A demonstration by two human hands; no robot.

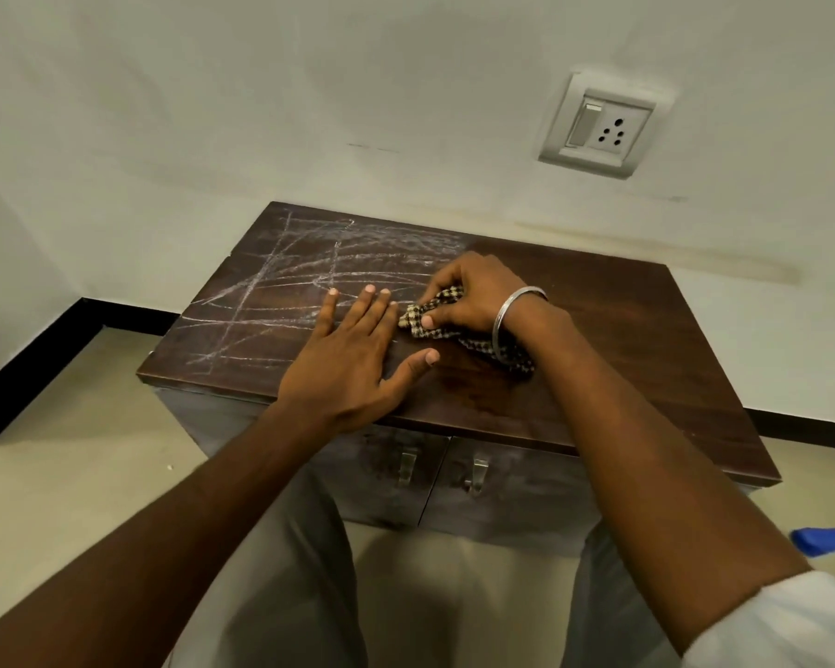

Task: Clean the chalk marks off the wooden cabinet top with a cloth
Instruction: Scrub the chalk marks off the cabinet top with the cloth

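Gripping a bunched brown-and-cream checked cloth near the middle of the dark wooden cabinet worktop, the right hand holds it at the edge of white chalk marks covering the left half, while the left hand lies flat, fingers straight, just beside it.

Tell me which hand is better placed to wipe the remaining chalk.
Right. The right hand grips the checked cloth beside the chalk marks on the left half of the cabinet top; the left hand lies flat on the wood, fingers straight, holding nothing.
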